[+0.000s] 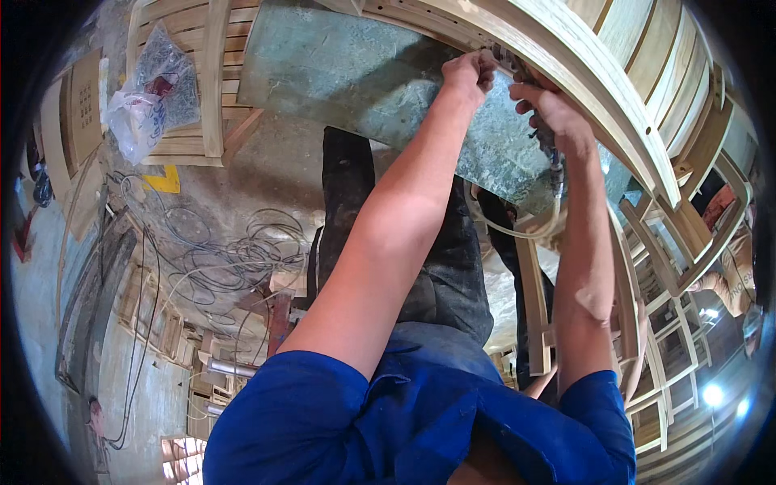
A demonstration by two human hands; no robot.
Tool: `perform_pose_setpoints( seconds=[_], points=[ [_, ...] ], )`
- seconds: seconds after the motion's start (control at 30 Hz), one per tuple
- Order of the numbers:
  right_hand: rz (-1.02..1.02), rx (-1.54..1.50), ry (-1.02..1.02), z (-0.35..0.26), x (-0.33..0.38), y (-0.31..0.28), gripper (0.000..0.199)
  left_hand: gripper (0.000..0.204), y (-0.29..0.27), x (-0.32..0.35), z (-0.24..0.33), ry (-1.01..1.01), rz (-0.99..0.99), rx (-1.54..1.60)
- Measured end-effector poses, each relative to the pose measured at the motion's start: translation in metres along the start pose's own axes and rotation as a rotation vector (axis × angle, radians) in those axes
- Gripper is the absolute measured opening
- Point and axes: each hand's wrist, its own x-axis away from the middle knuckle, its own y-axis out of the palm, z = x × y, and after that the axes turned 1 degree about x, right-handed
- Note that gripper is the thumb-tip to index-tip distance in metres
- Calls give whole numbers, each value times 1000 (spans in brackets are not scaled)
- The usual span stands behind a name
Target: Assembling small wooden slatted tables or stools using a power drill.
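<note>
My right hand point(559, 115) is wrapped round an air-powered driver point(556, 166), and a pale air hose point(533, 234) runs from its lower end. The tool's front end points toward the underside of a curved wooden rail point(602, 85), part of a slatted piece of wooden furniture. Just left of the tool's front end is my left hand point(470, 74), its fingers curled together against the wood. Whatever those fingers may hold is hidden. Beneath both hands lies a worn grey-green tabletop point(347, 69).
Slatted wood point(182, 40) stands at the far left, with a clear plastic bag point(153, 101) on it. Tangled hoses point(234, 250) lie on the floor. A cardboard box point(81, 109) is at the left edge. Wooden frames point(671, 339) and another person's arm point(727, 279) are at right.
</note>
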Motion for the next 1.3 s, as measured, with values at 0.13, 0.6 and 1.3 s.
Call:
perform_pose_setpoints(
  seconds=[0.13, 0.6, 1.3],
  points=[
    [-44, 65, 68, -20, -7, 8, 28, 18, -29, 37, 28, 427, 147, -539],
    [-49, -70, 71, -4, -1, 24, 39, 5, -60, 96, 90, 471, 56, -668],
    [-186, -273, -70, -53, 47, 79, 39, 13, -19, 72, 116, 256, -73, 205]
  ],
)
